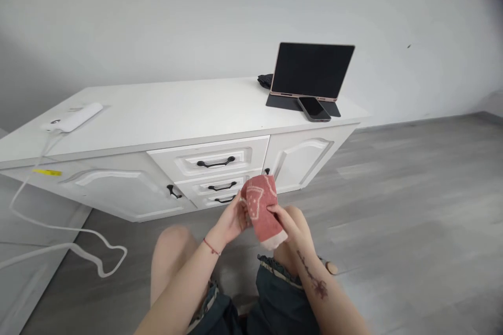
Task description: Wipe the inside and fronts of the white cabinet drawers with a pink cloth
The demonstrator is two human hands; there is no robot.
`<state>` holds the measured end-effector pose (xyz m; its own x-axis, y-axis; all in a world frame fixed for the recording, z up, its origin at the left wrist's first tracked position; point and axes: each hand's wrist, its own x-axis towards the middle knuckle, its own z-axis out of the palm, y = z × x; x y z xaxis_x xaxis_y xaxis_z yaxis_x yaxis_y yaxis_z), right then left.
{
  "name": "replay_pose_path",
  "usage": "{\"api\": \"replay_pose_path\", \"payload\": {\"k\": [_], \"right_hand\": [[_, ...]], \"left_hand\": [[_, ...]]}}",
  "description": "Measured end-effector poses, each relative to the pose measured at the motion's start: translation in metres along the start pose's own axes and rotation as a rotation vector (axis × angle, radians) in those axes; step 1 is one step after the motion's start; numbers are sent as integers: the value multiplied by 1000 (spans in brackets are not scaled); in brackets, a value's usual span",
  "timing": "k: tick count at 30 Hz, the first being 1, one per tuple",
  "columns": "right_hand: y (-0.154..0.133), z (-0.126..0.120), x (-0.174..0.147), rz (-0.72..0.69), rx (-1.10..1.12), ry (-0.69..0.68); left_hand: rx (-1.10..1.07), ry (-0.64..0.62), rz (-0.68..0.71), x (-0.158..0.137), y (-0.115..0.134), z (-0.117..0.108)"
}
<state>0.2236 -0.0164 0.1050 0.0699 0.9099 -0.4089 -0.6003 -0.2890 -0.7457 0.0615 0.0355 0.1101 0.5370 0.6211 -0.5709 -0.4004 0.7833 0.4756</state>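
A reddish-pink sock [261, 209] with pale line patterns and a cream-coloured end hangs between my two hands, above my knees. My left hand [234, 219] grips its left edge, with some fingers hidden behind the fabric. On the other side, my right hand [285, 224] pinches the sock's right edge, thumb lying on the front. The cream end points down toward my lap.
A white cabinet [165, 110] with black handles stands before me. On it are a tablet [313, 69] on a stand, a phone [314, 109], a dark bundle [265, 80] and a white power strip [80, 116]. Its white cable [82, 251] loops down at left over the grey floor [404, 209].
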Motion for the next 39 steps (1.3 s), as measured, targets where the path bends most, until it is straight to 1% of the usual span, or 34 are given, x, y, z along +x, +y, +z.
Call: {"api": "replay_pose_path", "payload": {"k": [1,3,4,6,9,11,12,14,16,17,18,19,20,22,23,24,25,26,27,29,30,31,32,33,35,37,39], "right_hand": [[5,5,-13,76,62,-68],[18,15,-41,181,138,-174],[24,20,-55,199,158,-205],[34,29,-78,218,168,-246],[39,37,-101,220,79,-275],[37,39,-110,173,-77,-293],[35,39,-114,122,-176,-293],[30,39,-121,-30,-366,-273],[26,41,-129,-147,-474,-240],[24,44,-134,-162,-478,-232],[22,46,-139,-141,-443,-231],[21,49,-144,-92,-377,-226],[19,52,-148,-28,-293,-211],[15,56,-156,89,-139,-150],[13,58,-158,122,-93,-109],[11,59,-159,131,-78,-71],[9,60,-160,114,-92,-48],[8,61,-161,72,-124,-39],[7,63,-162,10,-166,-41],[9,69,-164,-98,-246,-85],[11,73,-166,-121,-271,-121],[14,77,-168,-123,-282,-154],[17,81,-170,-110,-285,-181],[20,85,-172,-90,-286,-200],[26,90,-176,-100,-307,-202],[29,90,-176,-206,-402,-173],[31,87,-174,-355,-548,-100]], "left_hand": [[-9,-31,7,-21,-7,4],[-18,-32,64,-58,-24,4],[-30,-3,102,-73,-33,1],[-81,98,187,-96,-50,-7],[-165,214,257,-117,-69,-15],[-185,262,319,-126,-75,-15],[-182,289,368,-131,-76,-15],[-154,337,478,-139,-75,-13],[-101,358,567,-147,-72,-14],[-70,358,596,-150,-70,-15],[-41,364,618,-154,-68,-17],[-20,387,630,-157,-67,-19],[-2,439,642,-160,-67,-21],[50,597,695,-167,-68,-23],[97,668,739,-172,-70,-22],[155,704,783,-177,-72,-18],[207,700,812,-182,-75,-13],[241,654,806,-188,-79,-6],[231,580,758,-192,-83,2],[116,413,590,-197,-89,21],[44,334,532,-197,-92,29],[-25,286,494,-197,-94,35],[-90,266,475,-195,-95,40],[-149,271,471,-194,-96,44],[-239,311,468,-191,-96,46],[-281,332,471,-191,-96,46],[-293,346,478,-193,-97,46]]}}
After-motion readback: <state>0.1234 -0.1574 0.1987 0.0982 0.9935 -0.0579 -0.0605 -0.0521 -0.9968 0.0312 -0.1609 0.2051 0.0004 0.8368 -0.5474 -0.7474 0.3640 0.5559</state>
